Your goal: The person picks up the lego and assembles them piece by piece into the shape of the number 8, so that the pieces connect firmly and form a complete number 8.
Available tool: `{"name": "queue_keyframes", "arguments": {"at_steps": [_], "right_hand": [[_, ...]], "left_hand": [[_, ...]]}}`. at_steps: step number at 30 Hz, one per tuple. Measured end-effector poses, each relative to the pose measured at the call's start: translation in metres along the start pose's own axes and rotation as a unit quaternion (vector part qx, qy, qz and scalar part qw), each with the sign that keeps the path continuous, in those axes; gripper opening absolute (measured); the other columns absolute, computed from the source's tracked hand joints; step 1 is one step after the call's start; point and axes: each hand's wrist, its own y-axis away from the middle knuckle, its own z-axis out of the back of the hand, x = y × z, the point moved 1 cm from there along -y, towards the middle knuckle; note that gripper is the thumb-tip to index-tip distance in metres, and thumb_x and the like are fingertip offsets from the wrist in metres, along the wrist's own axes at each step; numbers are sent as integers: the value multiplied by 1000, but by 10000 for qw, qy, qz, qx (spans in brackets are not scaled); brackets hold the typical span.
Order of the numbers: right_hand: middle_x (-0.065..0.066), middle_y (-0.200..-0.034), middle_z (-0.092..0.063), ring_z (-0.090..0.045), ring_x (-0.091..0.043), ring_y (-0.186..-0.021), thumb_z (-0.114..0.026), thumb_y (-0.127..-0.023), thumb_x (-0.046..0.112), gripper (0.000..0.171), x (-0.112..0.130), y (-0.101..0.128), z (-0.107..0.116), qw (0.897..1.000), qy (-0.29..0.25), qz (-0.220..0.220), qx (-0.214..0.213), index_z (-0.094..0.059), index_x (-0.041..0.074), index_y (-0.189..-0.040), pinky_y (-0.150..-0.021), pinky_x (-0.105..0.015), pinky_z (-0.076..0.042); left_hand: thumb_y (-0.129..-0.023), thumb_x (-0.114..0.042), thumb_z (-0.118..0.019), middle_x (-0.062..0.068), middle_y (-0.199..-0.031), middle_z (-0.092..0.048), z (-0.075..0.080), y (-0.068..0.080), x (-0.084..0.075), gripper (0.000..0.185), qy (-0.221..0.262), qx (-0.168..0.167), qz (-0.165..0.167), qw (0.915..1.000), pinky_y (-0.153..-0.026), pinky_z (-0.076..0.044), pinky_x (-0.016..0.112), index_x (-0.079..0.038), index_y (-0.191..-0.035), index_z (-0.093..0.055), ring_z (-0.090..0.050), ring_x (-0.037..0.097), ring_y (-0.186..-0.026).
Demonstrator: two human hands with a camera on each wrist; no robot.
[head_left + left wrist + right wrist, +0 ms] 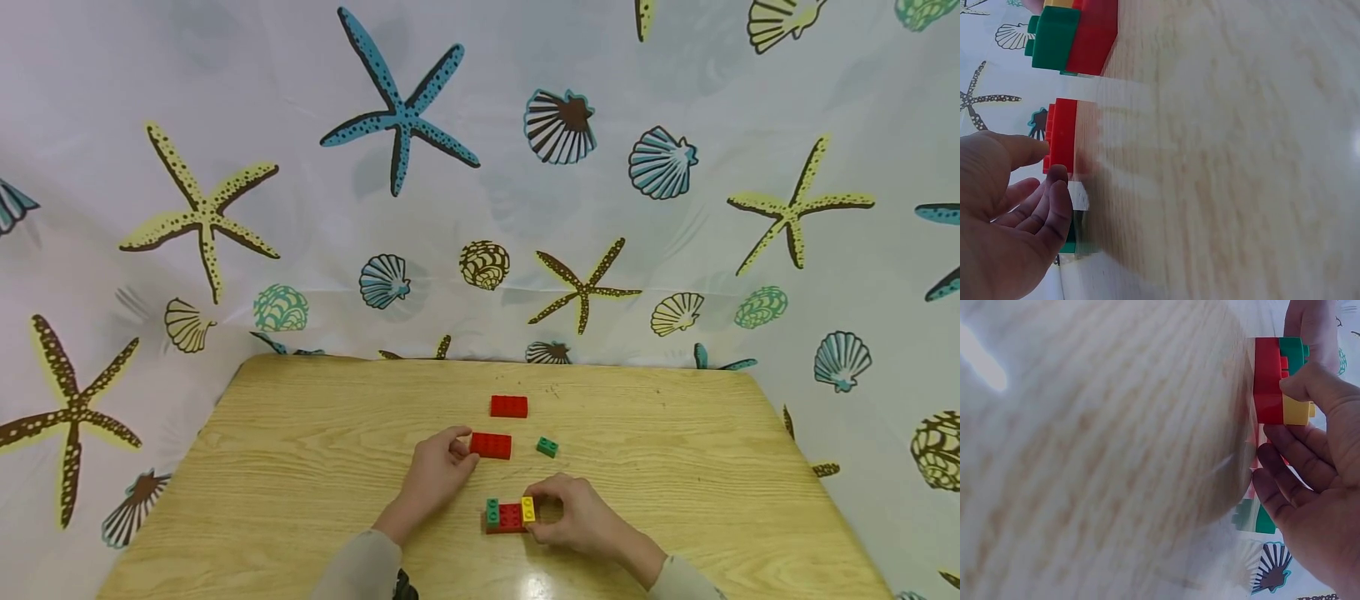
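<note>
A red base brick (511, 518) lies at the near middle of the table. A green two-stud brick (492, 512) stands on its left end, a yellow two-stud brick (528, 509) on its right end. My right hand (573, 512) pinches the yellow brick between thumb and forefinger; in the right wrist view the thumb lies over the yellow brick (1296, 411). Farther back, my left hand (438, 467) is at the left end of another red brick (491, 445), fingers loosely bent. The left wrist view has its thumb and fingertips apart beside that red brick (1065, 134).
Behind the left hand's brick lies one more red brick (509, 407). A small loose green brick (547, 447) sits to the right. The wooden table (337, 400) ends at a curtain (480, 208) printed with starfish and shells, which also hangs along both sides.
</note>
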Motion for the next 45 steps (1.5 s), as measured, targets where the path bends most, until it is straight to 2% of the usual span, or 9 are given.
{"name": "queue_keyframes", "arguments": {"at_steps": [5, 11, 18, 22, 26, 31, 36, 41, 45], "right_hand": [[0, -121, -74, -68, -17, -113, -82, -90, 30, 41, 0, 0, 1, 10000, -29, -12, 37, -75, 10, -125, -97, -34, -56], [0, -122, -74, -67, -18, -113, -81, -91, 31, 41, 1, 0, 2, 10000, -24, -44, 67, -75, 11, -126, -97, -35, -56], [0, -121, -74, -67, -18, -113, -81, -91, 31, 41, 1, 0, 3, 9999, -20, -50, 97, -74, 11, -126, -97, -35, -57], [0, -121, -74, -67, -18, -112, -81, -91, 31, 41, 1, 0, 3, 9999, 1, -58, 109, -75, 11, -126, -97, -34, -56], [0, -121, -74, -67, -18, -112, -81, -91, 31, 41, 1, -1, 3, 9999, -21, -51, 135, -74, 11, -126, -96, -34, -56], [1, -120, -73, -67, -17, -111, -81, -92, 32, 40, 1, -1, 3, 9999, -56, -55, 152, -74, 12, -126, -96, -33, -56], [1, -120, -73, -67, -17, -111, -81, -92, 32, 41, 2, 0, 3, 9998, -74, -90, 132, -74, 11, -126, -95, -33, -56], [1, -121, -73, -67, -18, -112, -81, -91, 32, 41, 1, -1, 3, 9998, -108, -114, 148, -74, 12, -126, -96, -33, -56], [1, -120, -73, -67, -17, -111, -82, -91, 32, 40, 0, -1, 3, 9998, -92, -109, 149, -74, 12, -126, -95, -33, -56]], "left_hand": [[-95, -9, -76, 8, -94, -71, -3, -4, 2, 44, -119, 91, 44, 9999, -70, -58, 30, 3, -136, -66, -64, 10, -76], [-94, -4, -76, 9, -93, -72, -6, -7, 2, 45, -224, 103, -68, 9997, -66, -55, 27, 6, -137, -65, -59, 9, -69], [-95, -3, -74, 4, -83, -66, -6, -10, 0, 48, -365, 292, -197, 9987, -61, -47, 23, 7, -140, -62, -49, 6, -60], [-95, -2, -73, 1, -76, -61, -5, -11, -2, 50, -444, 466, -256, 9976, -63, -45, 24, 9, -142, -60, -45, 7, -59], [-95, -3, -74, 0, -72, -57, -5, -13, -4, 45, -559, 584, -264, 9964, -66, -45, 26, 7, -138, -63, -45, 9, -61], [-95, -6, -77, 0, -72, -56, -7, -14, -4, 39, -656, 651, -225, 9955, -63, -44, 25, 5, -131, -66, -46, 10, -61], [-95, -11, -79, 1, -78, -61, -7, -14, -3, 39, -664, 649, -200, 9955, -65, -47, 26, 4, -129, -66, -50, 11, -66], [-95, -14, -79, 3, -93, -69, -6, -11, 0, 36, -509, 603, -268, 9965, -70, -54, 26, 1, -126, -68, -59, 9, -76], [-96, -17, -79, 2, -97, -70, -4, -9, 1, 37, -370, 634, -217, 9971, -73, -57, 27, -2, -128, -68, -62, 9, -80]]}}
